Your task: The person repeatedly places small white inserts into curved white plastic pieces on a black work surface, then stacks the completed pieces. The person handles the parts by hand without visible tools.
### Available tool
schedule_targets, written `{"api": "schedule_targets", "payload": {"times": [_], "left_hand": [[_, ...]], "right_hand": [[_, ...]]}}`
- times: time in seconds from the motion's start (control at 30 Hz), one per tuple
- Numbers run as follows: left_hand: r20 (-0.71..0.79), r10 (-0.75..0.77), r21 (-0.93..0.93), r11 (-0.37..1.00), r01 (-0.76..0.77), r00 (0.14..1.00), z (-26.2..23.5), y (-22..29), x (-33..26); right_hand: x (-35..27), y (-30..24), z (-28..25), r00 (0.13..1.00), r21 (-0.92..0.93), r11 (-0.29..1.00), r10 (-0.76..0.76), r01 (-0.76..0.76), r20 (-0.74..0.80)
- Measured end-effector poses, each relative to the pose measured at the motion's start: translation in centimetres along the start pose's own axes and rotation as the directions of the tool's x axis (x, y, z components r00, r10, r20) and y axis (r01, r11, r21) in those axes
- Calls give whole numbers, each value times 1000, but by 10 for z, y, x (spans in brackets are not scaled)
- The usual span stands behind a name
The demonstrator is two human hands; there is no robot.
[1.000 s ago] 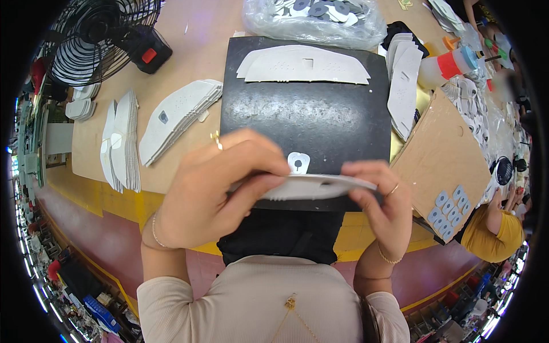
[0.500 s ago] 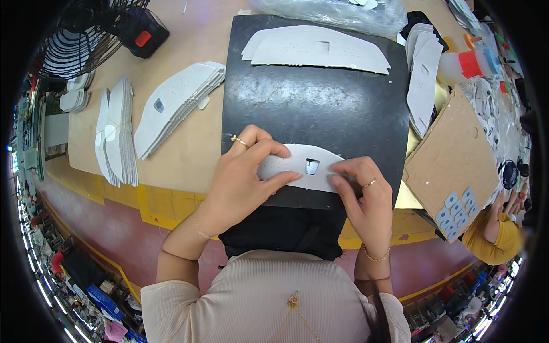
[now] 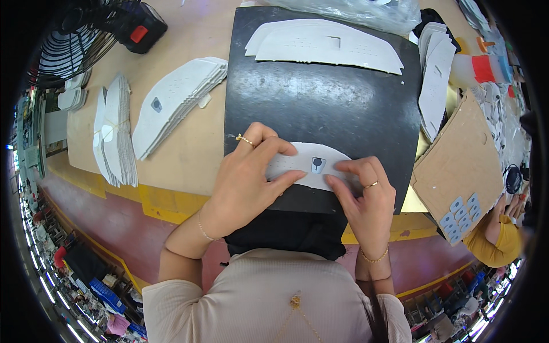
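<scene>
A white curved panel point(image 3: 303, 161) with rows of tiny holes lies near the front edge of a black board point(image 3: 320, 111). In its cut-out sits a small grey-blue patch point(image 3: 318, 162) with a dark round-headed mark. My left hand point(image 3: 243, 177) pinches the panel's left part, index finger above and thumb below. At the right end, my right hand point(image 3: 369, 191) has its thumb and index finger on the panel, just right of the patch; its other fingers are curled. More white panels point(image 3: 326, 43) lie overlapped at the board's far side.
Left on the table are a stack of curved panels point(image 3: 177, 100), a banded bundle point(image 3: 117, 131) and a black fan point(image 3: 74, 43). To the right, a brown board point(image 3: 457, 166) carries several small patches point(image 3: 460, 217), with white pieces point(image 3: 437, 80) beyond. A person in a yellow sleeve point(image 3: 494, 243) is at far right.
The cut-out showed a dark gap at its top; now the patch fills it, its dark mark in view. Both hands stay on the panel, with the right thumb slightly farther left along it.
</scene>
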State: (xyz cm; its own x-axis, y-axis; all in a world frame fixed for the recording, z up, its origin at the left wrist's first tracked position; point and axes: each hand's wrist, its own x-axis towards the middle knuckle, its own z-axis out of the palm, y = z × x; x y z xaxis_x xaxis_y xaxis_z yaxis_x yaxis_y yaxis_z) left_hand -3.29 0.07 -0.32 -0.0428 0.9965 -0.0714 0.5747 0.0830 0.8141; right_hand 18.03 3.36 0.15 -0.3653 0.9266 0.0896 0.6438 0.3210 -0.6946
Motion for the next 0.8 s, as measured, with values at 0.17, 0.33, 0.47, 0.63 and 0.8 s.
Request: {"api": "schedule_targets", "payload": {"times": [0.17, 0.33, 0.47, 0.63, 0.8], "left_hand": [[8, 5, 15, 1000, -5, 1000, -1, 2, 1], [3, 6, 27, 1000, -6, 1000, 0, 1, 0], [-2, 4, 26, 1000, -4, 1000, 1, 0, 0], [-2, 0, 25, 1000, 0, 1000, 1, 0, 0], [-4, 1, 37, 999, -1, 1000, 2, 0, 0]], "right_hand": [[0, 1, 1, 1000, 4, 1000, -5, 5, 2], [1, 3, 0, 1000, -2, 1000, -17, 17, 9], [3, 3, -1, 999, -17, 999, -26, 27, 20], [4, 3, -2, 999, -29, 999, -36, 37, 24], [5, 2, -2, 999, -33, 999, -14, 15, 41]]}}
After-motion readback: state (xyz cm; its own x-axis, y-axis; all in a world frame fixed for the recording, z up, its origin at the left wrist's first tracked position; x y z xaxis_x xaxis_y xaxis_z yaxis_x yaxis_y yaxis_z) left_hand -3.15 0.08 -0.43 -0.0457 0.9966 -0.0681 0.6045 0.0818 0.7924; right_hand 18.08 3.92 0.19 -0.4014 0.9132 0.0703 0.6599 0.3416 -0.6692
